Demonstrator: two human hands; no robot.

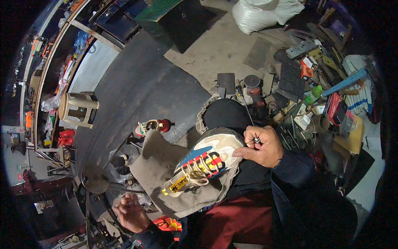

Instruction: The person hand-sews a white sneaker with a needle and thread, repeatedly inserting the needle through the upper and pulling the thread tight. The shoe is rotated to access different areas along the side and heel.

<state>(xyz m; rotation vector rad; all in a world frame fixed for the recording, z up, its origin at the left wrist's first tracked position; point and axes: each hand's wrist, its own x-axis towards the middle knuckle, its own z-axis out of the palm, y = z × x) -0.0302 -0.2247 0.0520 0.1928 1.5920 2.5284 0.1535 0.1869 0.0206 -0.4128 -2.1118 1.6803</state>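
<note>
Your light is uneven: the shoe (201,159) shows bright and fairly sharp, while your dark sleeve (311,191) loses detail and the lower-left corner sinks into grainy gloom. Your left hand (132,213) looks blurred. Shelving (96,35) bows toward the black fisheye rim.

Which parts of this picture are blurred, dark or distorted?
In the head view, the left hand looks blurred, while the sneaker is fairly sharp; also in the head view, shelving bows near the left rim, and the corners go black.
</note>
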